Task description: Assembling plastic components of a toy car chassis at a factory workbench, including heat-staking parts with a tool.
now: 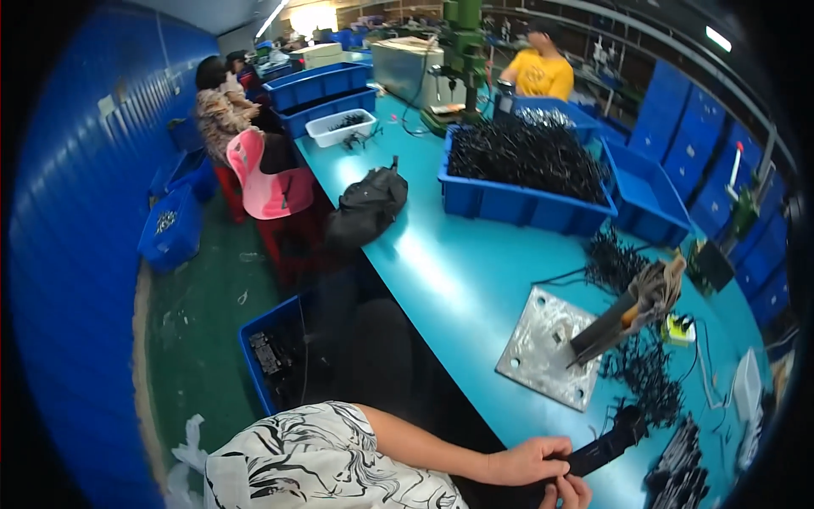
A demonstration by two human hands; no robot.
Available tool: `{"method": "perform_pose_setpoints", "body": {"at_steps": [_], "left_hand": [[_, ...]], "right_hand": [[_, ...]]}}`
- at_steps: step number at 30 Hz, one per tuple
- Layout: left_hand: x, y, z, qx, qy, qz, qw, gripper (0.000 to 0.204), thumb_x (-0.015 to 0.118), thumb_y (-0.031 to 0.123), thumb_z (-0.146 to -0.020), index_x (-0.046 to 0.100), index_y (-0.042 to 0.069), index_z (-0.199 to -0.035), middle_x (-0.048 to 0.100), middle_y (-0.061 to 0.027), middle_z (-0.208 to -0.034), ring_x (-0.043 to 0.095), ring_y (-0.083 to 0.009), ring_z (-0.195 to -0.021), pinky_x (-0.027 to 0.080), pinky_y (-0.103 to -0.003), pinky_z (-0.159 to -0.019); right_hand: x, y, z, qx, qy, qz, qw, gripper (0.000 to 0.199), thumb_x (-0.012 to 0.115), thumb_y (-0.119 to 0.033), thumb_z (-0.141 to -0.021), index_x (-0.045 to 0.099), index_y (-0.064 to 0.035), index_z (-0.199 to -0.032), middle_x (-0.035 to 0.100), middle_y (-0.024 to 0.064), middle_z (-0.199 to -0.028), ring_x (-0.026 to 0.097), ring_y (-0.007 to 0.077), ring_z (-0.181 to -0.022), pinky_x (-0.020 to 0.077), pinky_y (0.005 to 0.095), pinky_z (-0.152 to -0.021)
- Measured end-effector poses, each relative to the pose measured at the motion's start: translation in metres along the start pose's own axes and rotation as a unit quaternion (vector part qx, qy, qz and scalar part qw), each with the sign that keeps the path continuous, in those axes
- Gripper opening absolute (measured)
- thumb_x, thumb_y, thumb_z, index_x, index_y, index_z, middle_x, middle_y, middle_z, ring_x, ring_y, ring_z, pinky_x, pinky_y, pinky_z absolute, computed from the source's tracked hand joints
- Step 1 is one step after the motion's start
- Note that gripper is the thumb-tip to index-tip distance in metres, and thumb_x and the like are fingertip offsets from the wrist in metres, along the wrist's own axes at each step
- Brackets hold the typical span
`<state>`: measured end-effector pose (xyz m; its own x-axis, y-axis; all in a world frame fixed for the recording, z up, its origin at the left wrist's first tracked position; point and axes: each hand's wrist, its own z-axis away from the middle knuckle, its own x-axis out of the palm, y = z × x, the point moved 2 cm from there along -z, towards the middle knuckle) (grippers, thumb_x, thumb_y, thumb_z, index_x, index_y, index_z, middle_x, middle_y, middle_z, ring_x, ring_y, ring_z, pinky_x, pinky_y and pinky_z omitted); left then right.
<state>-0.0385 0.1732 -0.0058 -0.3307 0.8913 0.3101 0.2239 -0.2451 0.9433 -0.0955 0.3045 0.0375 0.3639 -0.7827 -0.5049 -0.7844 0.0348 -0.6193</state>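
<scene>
Bright overhead strip light [717,38], glare on teal table [441,263], fisheye-bent, dark-vignetted edges.

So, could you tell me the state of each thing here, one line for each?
left hand: closed on the flat black part
right hand: at the frame's lower edge, pinching the same part
large blue bin: piled high with black pieces
white tray: open, a few dark parts inside
black bag: slumped at the table edge
metal plate: lying flat
</scene>
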Motion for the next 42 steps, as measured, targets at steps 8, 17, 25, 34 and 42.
{"method": "perform_pose_setpoints", "body": {"at_steps": [8, 17, 25, 34, 42], "left_hand": [[-0.006, 0.022, 0.002, 0.056, -0.011, -0.008, 0.998, 0.011, 0.054, 0.012, -0.092, 0.049, 0.001, -0.093, 0.045, -0.0012, -0.081, 0.044, -0.0077, -0.079, 0.04, -0.025, -0.071], [-0.021, 0.029, 0.006, 0.163, -0.009, -0.046, 0.985, 0.009, 0.053, 0.008, -0.09, 0.052, -0.001, -0.092, 0.051, -0.0085, -0.083, 0.052, -0.018, -0.077, 0.042, -0.03, -0.069], [-0.026, 0.035, 0.012, 0.203, 0.02, -0.077, 0.976, 0.009, 0.054, 0.007, -0.089, 0.052, -0.001, -0.092, 0.05, -0.0105, -0.079, 0.051, -0.0224, -0.071, 0.041, -0.032, -0.064], [-0.017, 0.026, 0.022, 0.211, 0.048, -0.09, 0.972, 0.009, 0.056, 0.006, -0.088, 0.053, -0.001, -0.091, 0.051, -0.0106, -0.078, 0.052, -0.0236, -0.07, 0.041, -0.032, -0.063], [-0.033, 0.047, 0.018, 0.099, 0.156, -0.153, 0.971, 0.008, 0.066, 0.007, -0.081, 0.059, 0.002, -0.082, 0.054, -0.0044, -0.072, 0.052, -0.0104, -0.062, 0.044, -0.027, -0.056]], "right_hand": [[0.019, 0.002, 0.012, 0.127, 0.127, -0.151, 0.972, 0.013, 0.061, 0.004, -0.086, 0.057, 0.0026, -0.099, 0.058, 0.0138, -0.1, 0.058, 0.0178, -0.079, 0.0506, 0.0272, -0.068], [0.035, 0.006, 0.005, 0.345, 0.085, -0.316, 0.88, 0.008, 0.056, -0.012, -0.092, 0.055, -0.0035, -0.091, 0.056, 0.004, -0.074, 0.048, 0.0098, -0.059, 0.0406, 0.0216, -0.053], [0.04, -0.007, -0.004, 0.445, 0.094, -0.405, 0.793, 0.013, 0.056, -0.017, -0.093, 0.053, -0.0058, -0.085, 0.048, 0.0005, -0.063, 0.04, 0.0086, -0.051, 0.0322, 0.0214, -0.047], [0.036, -0.001, 0.01, 0.441, 0.089, -0.4, 0.798, 0.013, 0.056, -0.016, -0.092, 0.055, -0.0051, -0.086, 0.049, 0.0012, -0.064, 0.04, 0.0087, -0.05, 0.0313, 0.0215, -0.046], [0.054, 0.0, -0.014, 0.428, 0.09, -0.337, 0.834, 0.012, 0.064, -0.01, -0.083, 0.06, -0.0013, -0.076, 0.052, -0.0001, -0.061, 0.039, 0.0048, -0.046, 0.0272, 0.0203, -0.041]]}}
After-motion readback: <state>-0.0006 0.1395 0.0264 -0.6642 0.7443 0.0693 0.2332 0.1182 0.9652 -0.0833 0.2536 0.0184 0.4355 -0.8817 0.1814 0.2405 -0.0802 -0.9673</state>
